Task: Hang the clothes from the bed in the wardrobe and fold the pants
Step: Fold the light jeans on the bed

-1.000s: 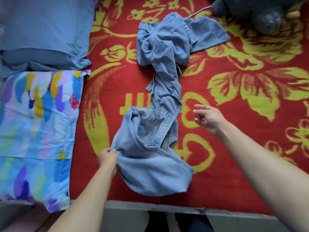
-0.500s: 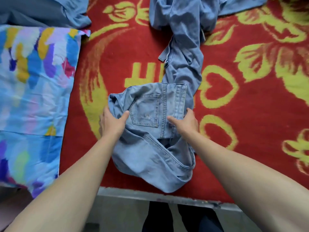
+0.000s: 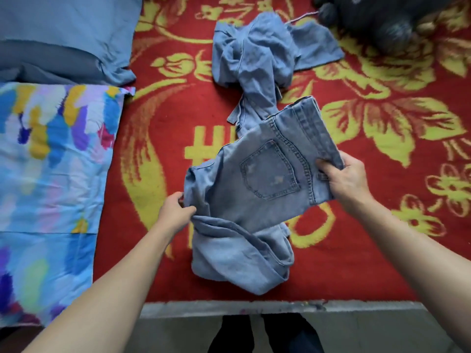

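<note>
Pants (image 3: 257, 189) lie crumpled on the bed (image 3: 163, 154), waist end raised, left grip (image 3: 175, 212) pinching one edge and right grip (image 3: 346, 179) clasping the waistband; folding appears barely begun.

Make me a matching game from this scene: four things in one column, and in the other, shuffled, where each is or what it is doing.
Things:
1. jeans
2. colourful pillow
3. dark plush toy
4. right hand

Places or states:
A. top right corner of the picture
B. along the left edge of the picture
C. grips the waistband end of the denim
D. light blue, crumpled in the middle

Pairs: 1-D, 2-B, 3-A, 4-C
</note>
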Demonstrator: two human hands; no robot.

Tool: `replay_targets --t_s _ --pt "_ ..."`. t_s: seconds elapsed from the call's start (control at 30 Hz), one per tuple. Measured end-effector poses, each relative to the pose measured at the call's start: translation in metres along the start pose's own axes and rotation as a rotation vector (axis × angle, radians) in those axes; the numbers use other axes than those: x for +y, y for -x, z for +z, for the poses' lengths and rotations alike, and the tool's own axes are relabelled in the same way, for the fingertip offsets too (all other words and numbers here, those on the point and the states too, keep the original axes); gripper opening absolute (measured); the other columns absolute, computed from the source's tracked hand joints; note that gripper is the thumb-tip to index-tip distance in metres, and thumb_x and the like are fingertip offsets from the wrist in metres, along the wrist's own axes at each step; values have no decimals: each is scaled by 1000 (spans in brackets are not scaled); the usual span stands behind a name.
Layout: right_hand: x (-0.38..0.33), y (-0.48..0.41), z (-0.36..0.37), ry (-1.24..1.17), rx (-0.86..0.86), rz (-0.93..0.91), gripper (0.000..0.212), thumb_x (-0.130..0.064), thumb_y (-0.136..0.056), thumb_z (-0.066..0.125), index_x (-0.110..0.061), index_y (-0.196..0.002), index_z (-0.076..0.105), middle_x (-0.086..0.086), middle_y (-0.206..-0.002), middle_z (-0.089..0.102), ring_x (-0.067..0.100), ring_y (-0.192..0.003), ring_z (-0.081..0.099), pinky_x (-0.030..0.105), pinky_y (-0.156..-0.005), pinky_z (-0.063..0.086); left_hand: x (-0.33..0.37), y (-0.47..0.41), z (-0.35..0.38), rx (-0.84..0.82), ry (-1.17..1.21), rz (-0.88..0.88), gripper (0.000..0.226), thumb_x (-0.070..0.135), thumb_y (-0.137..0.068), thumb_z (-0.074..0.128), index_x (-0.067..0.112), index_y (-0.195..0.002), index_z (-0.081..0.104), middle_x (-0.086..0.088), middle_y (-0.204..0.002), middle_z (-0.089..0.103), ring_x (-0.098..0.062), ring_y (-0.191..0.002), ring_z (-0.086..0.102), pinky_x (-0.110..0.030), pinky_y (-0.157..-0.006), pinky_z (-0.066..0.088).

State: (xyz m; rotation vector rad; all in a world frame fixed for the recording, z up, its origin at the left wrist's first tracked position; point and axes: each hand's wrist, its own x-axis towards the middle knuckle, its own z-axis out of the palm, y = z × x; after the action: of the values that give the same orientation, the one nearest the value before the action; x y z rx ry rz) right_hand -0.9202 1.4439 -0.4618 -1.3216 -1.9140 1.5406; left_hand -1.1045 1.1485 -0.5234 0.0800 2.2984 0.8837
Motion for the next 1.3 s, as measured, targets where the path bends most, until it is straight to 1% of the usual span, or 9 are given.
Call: replay_targets --t_s 0.27,0.37,0.47,0.53,0.63,0.83,1.07,1.2,1.3 --pt "-52 -34 -142 52 179 -97 11 -23 -77 75 -14 -80 71 -10 -74 69 16 -76 58 36 -72 48 124 17 63 -78 -32 224 10 2 -63 41 3 -71 48 -6 -64 39 -22 -61 32 -36 -53 29" --pt "-43 -55 -203 75 290 -77 4 -15 -81 74 -13 -79 70 -20 -64 67 11 -73 58 36 -71 47 173 27 103 -147 5 287 18 0 -69 44 6 -79 58 -1 -69 52 -24 -65 43 -30 -62 35" --pt "-19 -83 -266 102 398 10 11 -6 -85 70 -14 -93 71 -26 -61 65 -14 -53 53 14 -62 48 220 33 153 -218 15 370 37 12 -63 42 13 -91 67 -2 -83 70 -24 -81 64 -35 -74 51" --pt "7 -106 -309 136 453 50 22 -6 -86 69 -2 -108 69 -5 -87 74 -19 -48 50 4 -54 41 251 33 194 -244 -17 413 37 10 -65 45 14 -95 67 -2 -87 70 -24 -86 65 -37 -79 54" --pt "54 -145 -366 275 490 140 28 -10 -88 68 4 -113 67 22 -112 67 -2 -76 57 23 -70 44 295 32 264 -248 -63 458 35 3 -72 46 15 -97 67 -3 -90 70 -23 -86 65 -36 -78 54" --pt "142 -238 -445 423 487 328 31 -23 -85 66 -5 -109 69 19 -111 70 22 -94 61 35 -80 45 335 8 375 -127 -143 394 27 2 -86 49 11 -107 64 -3 -85 67 -16 -69 58 -25 -67 41" --pt "185 -227 -381 769 251 168 41 -23 -86 57 -13 -126 58 20 -122 56 39 -115 51 45 -96 40 189 40 339 188 -397 246 31 21 -87 58 4 -112 62 -18 -105 62 -36 -105 55 -42 -93 41" --pt "199 -158 -266 142 -7 523 58 -33 -79 75 -6 -128 55 3 -84 66 29 -90 64 42 -85 51 109 97 300 235 -432 -26 68 43 -74 42 2 -127 52 -23 -127 54 -37 -122 44 -49 -104 34" --pt "200 -128 -195 -200 47 741 66 -26 -79 80 -6 -132 47 7 -90 64 23 -79 63 37 -61 53 56 117 291 -6 -730 72 98 62 -58 49 5 -138 44 -18 -141 46 -32 -133 41 -48 -103 38"
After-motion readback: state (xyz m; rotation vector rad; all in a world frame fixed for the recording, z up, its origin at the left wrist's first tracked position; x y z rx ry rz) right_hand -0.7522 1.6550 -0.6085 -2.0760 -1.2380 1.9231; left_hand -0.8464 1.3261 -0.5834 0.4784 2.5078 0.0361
